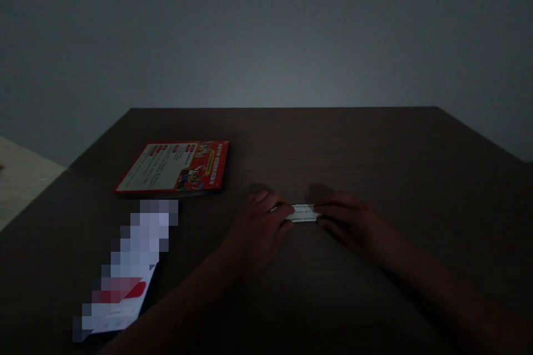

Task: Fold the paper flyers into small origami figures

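Note:
A small white folded strip of paper (303, 212) with fine print lies on the dark wooden table (375, 150), near the middle. My left hand (260, 227) covers its left end, fingers curled down and pressed on it. My right hand (347, 219) presses its right end with fingertips together. Both hands rest low on the tabletop, facing each other, with only the strip's middle showing between them. The light is dim.
A red-bordered printed booklet (177, 167) lies flat at the left, behind the hands. A white sheet with a red mark (125, 277), partly blurred out, lies near the front left edge. A pale wall stands behind the table; light floor shows at far left.

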Demonstrator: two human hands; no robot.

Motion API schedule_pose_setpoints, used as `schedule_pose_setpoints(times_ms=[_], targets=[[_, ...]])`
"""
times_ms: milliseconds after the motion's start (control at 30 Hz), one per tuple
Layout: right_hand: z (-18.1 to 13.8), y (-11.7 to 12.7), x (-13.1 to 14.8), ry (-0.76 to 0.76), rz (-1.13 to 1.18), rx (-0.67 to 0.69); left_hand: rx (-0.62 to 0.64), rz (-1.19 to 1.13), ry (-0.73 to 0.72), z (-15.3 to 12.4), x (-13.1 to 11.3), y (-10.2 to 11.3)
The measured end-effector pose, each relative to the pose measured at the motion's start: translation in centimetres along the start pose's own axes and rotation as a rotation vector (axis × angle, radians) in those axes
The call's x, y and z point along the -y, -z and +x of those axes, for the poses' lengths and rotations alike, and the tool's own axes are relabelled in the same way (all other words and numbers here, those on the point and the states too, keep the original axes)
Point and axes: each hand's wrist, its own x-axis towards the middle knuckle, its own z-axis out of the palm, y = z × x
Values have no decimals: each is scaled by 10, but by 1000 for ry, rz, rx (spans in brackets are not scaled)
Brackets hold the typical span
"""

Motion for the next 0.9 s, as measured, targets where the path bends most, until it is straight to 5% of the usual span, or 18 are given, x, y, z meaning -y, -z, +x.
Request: schedule_pose_setpoints(times_ms=[367,900], targets=[[2,-4,-1,52,39,-50,-57,25,-29,4,6,-8],[-3,3,13,155,208,-183,-192,-363,-108,-5,-9,-3]])
